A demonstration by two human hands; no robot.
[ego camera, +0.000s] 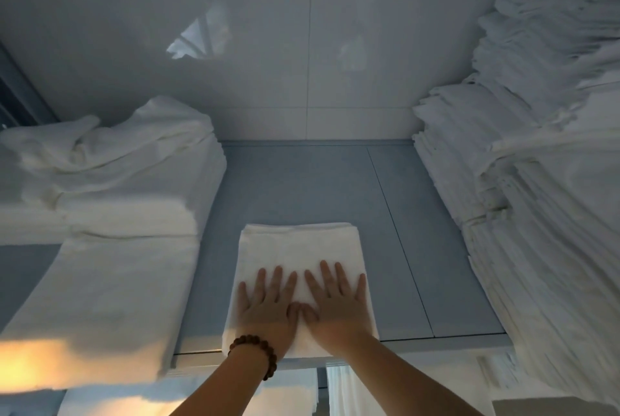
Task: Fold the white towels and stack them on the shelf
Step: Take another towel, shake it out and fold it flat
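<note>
Rumpled towel pile [110, 180] at the shelf's [302, 187] left edge. I see left hand [265, 306] and right hand [337, 306] flat, thumbs touching, pressing the folded towel [298, 248] at mid front edge. Tall stack [523, 187] along the right edge.

Light: dim, cool blue-grey overall. Warm orange patch on the blurred towel pile [100, 281] left of the folded towel [298, 248], strongest at the pile's near corner. Glare: window reflection on the glossy wall tiles [201, 36] above the folded towel. Distortion: tall stack [536, 147] right of it bows outward. Focus: soft throughout.
</note>
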